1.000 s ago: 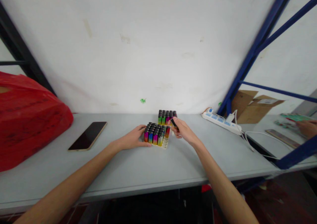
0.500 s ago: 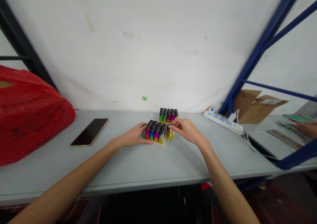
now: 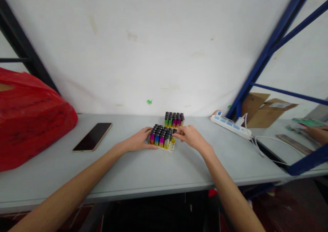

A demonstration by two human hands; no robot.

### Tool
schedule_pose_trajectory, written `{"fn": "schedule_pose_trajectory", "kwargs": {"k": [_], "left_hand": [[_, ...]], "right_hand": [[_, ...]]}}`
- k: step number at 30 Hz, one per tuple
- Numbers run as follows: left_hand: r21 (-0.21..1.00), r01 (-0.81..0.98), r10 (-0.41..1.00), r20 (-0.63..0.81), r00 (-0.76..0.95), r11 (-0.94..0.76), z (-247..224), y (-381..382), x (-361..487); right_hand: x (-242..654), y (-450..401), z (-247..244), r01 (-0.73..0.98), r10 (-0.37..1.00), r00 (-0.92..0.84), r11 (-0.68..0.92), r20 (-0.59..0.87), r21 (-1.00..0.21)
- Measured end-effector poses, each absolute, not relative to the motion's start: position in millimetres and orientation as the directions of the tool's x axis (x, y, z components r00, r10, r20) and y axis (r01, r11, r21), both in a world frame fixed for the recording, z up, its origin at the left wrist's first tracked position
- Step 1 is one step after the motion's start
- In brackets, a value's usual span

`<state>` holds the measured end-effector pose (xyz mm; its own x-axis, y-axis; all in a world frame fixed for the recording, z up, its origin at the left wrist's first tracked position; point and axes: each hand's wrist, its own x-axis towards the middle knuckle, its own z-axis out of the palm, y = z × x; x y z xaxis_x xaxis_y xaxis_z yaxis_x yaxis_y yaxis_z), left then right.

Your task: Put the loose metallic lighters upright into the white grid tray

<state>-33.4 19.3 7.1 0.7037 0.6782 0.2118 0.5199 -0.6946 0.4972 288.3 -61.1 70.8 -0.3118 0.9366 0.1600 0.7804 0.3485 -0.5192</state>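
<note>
Upright lighters (image 3: 161,141) with black tops and bright metallic bodies stand in rows in a pale tray (image 3: 170,147) in the middle of the table. My left hand (image 3: 138,139) holds this tray at its left side, thumb along the front and fingers at the back corner. At the tray's right side, my right hand (image 3: 189,136) pinches a yellow lighter (image 3: 173,139) by its upper part; its lower end is in or just over the tray's right column. Bare slots show at the front right corner. A second block of lighters (image 3: 174,119) stands just behind.
A phone (image 3: 92,137) lies to the left, beside a large red plastic bag (image 3: 33,119). On the right are a white power strip (image 3: 230,126) with cables, a blue metal frame (image 3: 266,54) and a cardboard box (image 3: 266,112). Another person's hand (image 3: 316,133) shows at the far right.
My right hand has moved slightly left and brought the yellow lighter from beside the tray to its right column. The left hand has stayed in place.
</note>
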Motion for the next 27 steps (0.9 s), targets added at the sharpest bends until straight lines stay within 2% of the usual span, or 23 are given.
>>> {"fn": "schedule_pose_trajectory", "kwargs": {"k": [2,6,13,16,18,21,23,27], "left_hand": [[0.496,0.517,0.676,0.214,0.705,-0.697,6.7,20.0,-33.7],[0.507,0.522,0.68,0.191,0.708,-0.685,6.6,20.6,-33.7],[0.523,0.533,0.696,0.177,0.696,-0.665,8.3,20.2,-33.1],[0.524,0.536,0.699,0.173,0.694,-0.662,8.6,20.9,-32.7],[0.522,0.535,0.698,0.175,0.695,-0.664,8.4,21.5,-32.7],[0.525,0.529,0.697,0.189,0.692,-0.667,7.6,22.1,-33.1],[0.527,0.528,0.699,0.195,0.687,-0.666,6.9,22.0,-33.5],[0.525,0.536,0.704,0.186,0.685,-0.661,6.3,21.4,-33.9]], "right_hand": [[290.6,-59.8,71.3,0.808,0.94,-0.321,0.336,0.116,-0.484],[312.0,-55.1,69.2,0.799,0.941,-0.324,0.328,0.098,-0.505],[346.6,-46.1,51.5,0.959,0.99,-0.112,0.131,0.088,-0.25],[352.7,-44.6,45.8,0.968,0.993,-0.114,0.118,0.033,-0.219],[356.2,-45.2,45.3,0.956,0.991,-0.122,0.13,0.049,-0.263],[360.8,-47.2,48.7,0.895,0.989,-0.121,0.145,0.083,-0.422],[363.2,-47.6,52.0,0.839,0.976,-0.164,0.213,0.141,-0.5],[365.6,-43.6,56.9,0.73,0.933,-0.241,0.356,0.268,-0.584]]}}
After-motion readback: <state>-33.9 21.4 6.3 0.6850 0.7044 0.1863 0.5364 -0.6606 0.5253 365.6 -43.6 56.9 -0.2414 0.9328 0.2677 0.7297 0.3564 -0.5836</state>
